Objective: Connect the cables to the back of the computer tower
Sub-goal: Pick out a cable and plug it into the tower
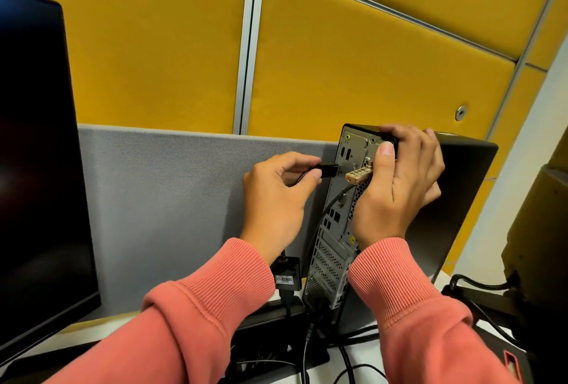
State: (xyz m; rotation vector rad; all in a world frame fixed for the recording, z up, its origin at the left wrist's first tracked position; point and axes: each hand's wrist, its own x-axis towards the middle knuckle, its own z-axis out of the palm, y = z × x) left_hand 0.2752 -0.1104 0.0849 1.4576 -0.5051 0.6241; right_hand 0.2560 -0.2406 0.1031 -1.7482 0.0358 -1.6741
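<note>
A slim black computer tower (455,196) stands upright on the desk, its grey metal rear panel (335,248) facing me. My left hand (276,196) pinches a black cable plug (421,169) and holds it against a port in the upper part of the panel. My right hand (399,187) grips the tower's top rear corner, thumb on the panel. A gold combination lock (358,175) hangs from the panel just beside the plug. Another black cable (333,202) runs down from the panel's middle.
A large dark monitor (40,168) fills the left side. A grey partition (172,199) and yellow wall panels (353,70) stand behind. A small black adapter box (287,274) with a label hangs below my left wrist. Several black cables (347,365) trail over the white desk.
</note>
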